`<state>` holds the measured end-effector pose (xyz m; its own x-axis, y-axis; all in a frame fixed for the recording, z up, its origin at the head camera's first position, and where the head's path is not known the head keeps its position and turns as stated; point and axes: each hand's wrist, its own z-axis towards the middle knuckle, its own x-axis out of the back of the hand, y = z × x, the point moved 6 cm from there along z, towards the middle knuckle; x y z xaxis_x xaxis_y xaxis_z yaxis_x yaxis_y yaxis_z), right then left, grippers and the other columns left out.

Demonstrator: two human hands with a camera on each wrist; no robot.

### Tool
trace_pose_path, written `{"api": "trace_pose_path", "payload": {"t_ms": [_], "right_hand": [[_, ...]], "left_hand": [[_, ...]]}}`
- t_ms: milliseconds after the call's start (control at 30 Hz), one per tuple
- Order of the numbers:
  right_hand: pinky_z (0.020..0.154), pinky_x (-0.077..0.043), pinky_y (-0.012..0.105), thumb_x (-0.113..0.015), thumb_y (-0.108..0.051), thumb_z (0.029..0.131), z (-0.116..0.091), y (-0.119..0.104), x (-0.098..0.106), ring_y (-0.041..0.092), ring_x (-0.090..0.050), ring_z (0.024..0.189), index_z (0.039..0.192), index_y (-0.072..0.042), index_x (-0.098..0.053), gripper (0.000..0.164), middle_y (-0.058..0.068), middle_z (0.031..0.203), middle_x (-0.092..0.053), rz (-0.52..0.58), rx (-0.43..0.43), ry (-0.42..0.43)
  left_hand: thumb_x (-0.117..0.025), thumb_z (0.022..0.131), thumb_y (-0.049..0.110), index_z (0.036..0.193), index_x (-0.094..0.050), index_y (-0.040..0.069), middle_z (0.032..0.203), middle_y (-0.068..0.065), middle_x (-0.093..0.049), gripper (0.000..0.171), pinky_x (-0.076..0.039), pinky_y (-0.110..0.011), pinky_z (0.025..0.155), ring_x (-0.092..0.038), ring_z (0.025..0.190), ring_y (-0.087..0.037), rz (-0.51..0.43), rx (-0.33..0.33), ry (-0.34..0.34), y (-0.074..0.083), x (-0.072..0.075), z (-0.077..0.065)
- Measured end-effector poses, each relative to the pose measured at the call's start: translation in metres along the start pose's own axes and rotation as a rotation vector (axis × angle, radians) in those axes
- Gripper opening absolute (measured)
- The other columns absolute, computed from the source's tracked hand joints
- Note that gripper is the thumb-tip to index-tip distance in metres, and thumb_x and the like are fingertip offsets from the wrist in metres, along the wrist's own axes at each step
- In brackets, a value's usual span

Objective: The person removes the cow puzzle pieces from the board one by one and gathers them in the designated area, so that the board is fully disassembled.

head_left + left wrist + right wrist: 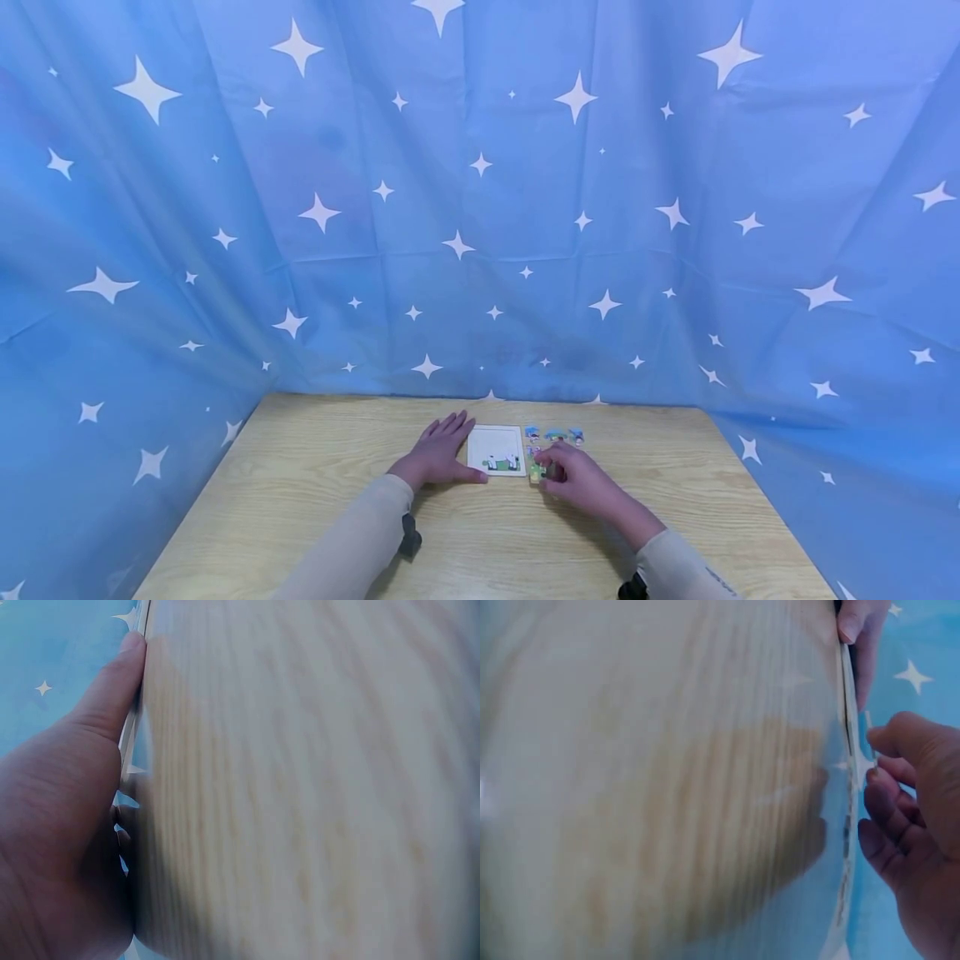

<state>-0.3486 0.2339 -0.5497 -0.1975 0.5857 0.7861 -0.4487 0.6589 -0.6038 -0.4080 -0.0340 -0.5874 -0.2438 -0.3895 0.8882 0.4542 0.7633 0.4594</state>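
A white puzzle board (491,442) lies on the table, with a printed strip of green and small white figures along its near edge. My left hand (442,457) rests at the board's left side, fingers spread and thumb along the near left corner. Just right of the board, my right hand (576,477) pinches a thin puzzle piece (871,739) between thumb and fingers, edge-on in the right wrist view. Beside those fingertips is a yellow-green puzzle piece (536,474); whether it is the pinched one I cannot tell. The right hand partly hides the pieces there.
Beyond the right hand lie more coloured puzzle pieces, among them a blue one (532,433), a green-blue one (556,435) and another (576,435). The wooden table (315,475) meets a blue star-patterned curtain (480,292) at the back and sides.
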Motion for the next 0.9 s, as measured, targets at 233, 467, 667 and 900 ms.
{"api": "trace_pose_path", "payload": {"t_ms": [233,467,667,900], "right_hand": [[0.071,-0.054,0.027,-0.083,-0.007,0.095,0.0011,0.0024,-0.0031,0.010,-0.057,0.085,0.127,-0.004,-0.077,0.033,-0.005,0.099,-0.061,-0.006,-0.033,-0.014],[0.074,-0.054,0.028,-0.084,-0.007,0.095,0.0025,0.0006,-0.0026,0.011,-0.057,0.086,0.125,-0.005,-0.077,0.030,-0.004,0.101,-0.063,-0.017,-0.049,-0.023],[0.077,-0.055,0.029,-0.084,-0.004,0.095,0.0034,-0.0017,-0.0023,0.011,-0.058,0.089,0.120,-0.003,-0.077,0.027,0.001,0.103,-0.065,-0.015,-0.046,-0.031],[0.080,-0.058,0.030,-0.083,-0.001,0.095,0.0038,-0.0032,-0.0017,0.012,-0.060,0.092,0.117,-0.003,-0.076,0.023,0.003,0.106,-0.065,0.014,-0.046,-0.037]], "left_hand": [[-0.078,0.088,0.077,0.176,-0.029,0.013,0.185,-0.011,-0.018,0.119,-0.012,-0.054,0.137,-0.014,0.171,-0.032,0.020,0.019,-0.018,0.0096,0.0071,-0.0058],[-0.079,0.089,0.075,0.176,-0.029,0.012,0.185,-0.012,-0.017,0.118,-0.011,-0.054,0.137,-0.015,0.171,-0.033,0.026,0.016,-0.021,0.0083,0.0075,-0.0046],[-0.078,0.089,0.076,0.176,-0.030,0.013,0.185,-0.012,-0.017,0.118,-0.011,-0.055,0.137,-0.014,0.171,-0.033,0.021,0.016,-0.019,0.0079,0.0079,-0.0049],[-0.076,0.086,0.081,0.176,-0.031,0.014,0.185,-0.011,-0.018,0.122,-0.010,-0.055,0.137,-0.014,0.171,-0.032,0.000,0.005,-0.007,-0.0003,0.0000,0.0001]]}}
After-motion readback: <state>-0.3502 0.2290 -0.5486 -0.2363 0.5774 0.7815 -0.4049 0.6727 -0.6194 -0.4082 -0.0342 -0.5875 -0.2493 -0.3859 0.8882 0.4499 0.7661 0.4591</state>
